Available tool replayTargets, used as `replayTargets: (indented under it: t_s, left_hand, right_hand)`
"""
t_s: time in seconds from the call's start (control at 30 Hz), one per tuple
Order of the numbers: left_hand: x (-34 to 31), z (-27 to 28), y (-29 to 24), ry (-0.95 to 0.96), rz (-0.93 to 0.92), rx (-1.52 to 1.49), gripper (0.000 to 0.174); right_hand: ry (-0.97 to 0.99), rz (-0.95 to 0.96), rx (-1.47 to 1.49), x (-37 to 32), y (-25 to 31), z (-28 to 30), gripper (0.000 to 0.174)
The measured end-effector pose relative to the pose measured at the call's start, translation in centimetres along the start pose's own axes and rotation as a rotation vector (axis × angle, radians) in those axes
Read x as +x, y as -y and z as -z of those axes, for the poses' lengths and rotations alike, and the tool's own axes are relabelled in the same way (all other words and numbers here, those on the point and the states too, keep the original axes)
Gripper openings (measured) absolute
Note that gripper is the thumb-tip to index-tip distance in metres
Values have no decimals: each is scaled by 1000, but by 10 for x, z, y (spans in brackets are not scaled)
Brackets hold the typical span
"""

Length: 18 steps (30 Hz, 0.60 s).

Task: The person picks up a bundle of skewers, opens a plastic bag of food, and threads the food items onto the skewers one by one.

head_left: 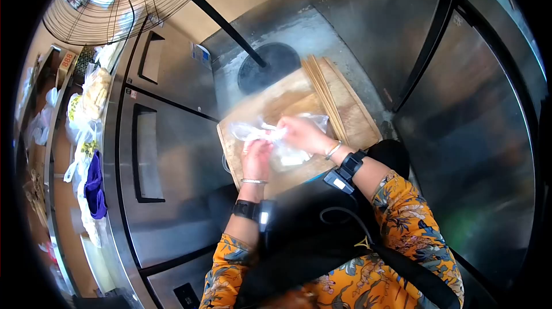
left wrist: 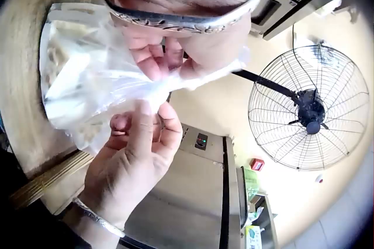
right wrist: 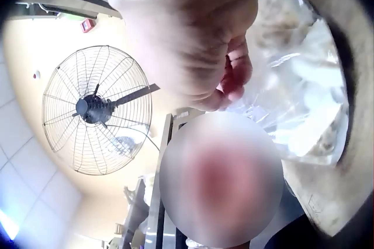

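Note:
A clear plastic bag (head_left: 294,158) with pale contents rests on the wooden board (head_left: 352,93), its neck gathered and twisted. My left hand (head_left: 257,158) pinches the gathered neck from the left. From the other side, my right hand (head_left: 306,135) grips the same neck, its thumb and fingers close to the left ones. In the left wrist view the bag (left wrist: 73,77) bulges below the fingers, and its loose top end passes beyond the left hand. A round blur covers the left hand in the right wrist view, while the bag (right wrist: 298,79) shows beside it.
Thin wooden sticks (head_left: 326,99) lie along the board's right side. Behind it stands a fan's round black base (head_left: 269,67), with its pole rising toward the wire cage (head_left: 115,4). Steel cabinets (head_left: 178,165) flank the left, and a steel door (head_left: 466,119) the right.

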<state>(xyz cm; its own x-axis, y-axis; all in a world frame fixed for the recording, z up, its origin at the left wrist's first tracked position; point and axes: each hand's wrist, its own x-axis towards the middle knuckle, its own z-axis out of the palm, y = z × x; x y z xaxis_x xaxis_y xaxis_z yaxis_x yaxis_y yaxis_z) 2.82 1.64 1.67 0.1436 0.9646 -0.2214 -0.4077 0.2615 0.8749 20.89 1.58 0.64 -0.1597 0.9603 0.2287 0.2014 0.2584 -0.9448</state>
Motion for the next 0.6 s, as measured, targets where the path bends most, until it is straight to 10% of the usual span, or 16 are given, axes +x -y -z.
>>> replayTargets:
  t_s: [0.23, 0.37, 0.6]
  left_hand:
    - [10, 8, 16, 171, -261, 774, 33]
    - [-7, -7, -24, -61, -476, 1421, 13]
    - [-6, 38, -34, -316, -371, 923, 12]
  right_hand:
    - [-96, 290, -67, -6, -12, 2, 25]
    - [-148, 119, -241, -2, 14, 16, 25]
    - [-72, 77, -43, 15, -17, 5, 28]
